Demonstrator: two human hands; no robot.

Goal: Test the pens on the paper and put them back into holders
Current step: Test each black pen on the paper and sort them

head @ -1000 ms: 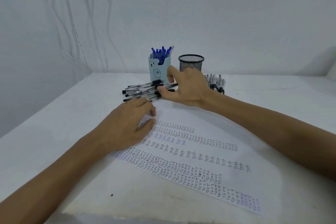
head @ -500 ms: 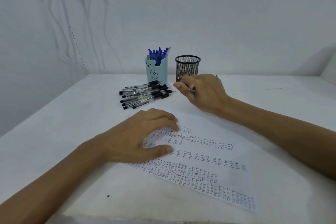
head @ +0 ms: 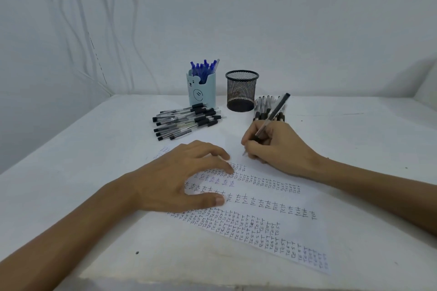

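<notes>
Closest in, the white table (head: pixel 71 172) carries a sheet of paper (head: pixel 295 227) lined with rows of handwritten "TEST". The left hand (head: pixel 179 182) lies on the sheet, fingers spread and relaxed, fingertips and thumb pressing the paper down. Just to its right, the right hand (head: pixel 276 149) grips a black pen (head: pixel 272 116), fingers curled round the barrel, tip right at the paper's far edge.

Beyond the left hand there's a pile of black pens (head: pixel 186 120) lying flat. Beyond the right hand, a second bunch of pens (head: pixel 262 106).

Further back, between the hands, a pale blue bear holder (head: pixel 203 92) stands packed with blue pens (head: pixel 203 68). Just beside it is a black mesh holder (head: pixel 241 92); I can't tell what's in it.

Behind everything is a plain white wall (head: pixel 307 19), with cables (head: pixel 78 19) hanging far off to the left.
</notes>
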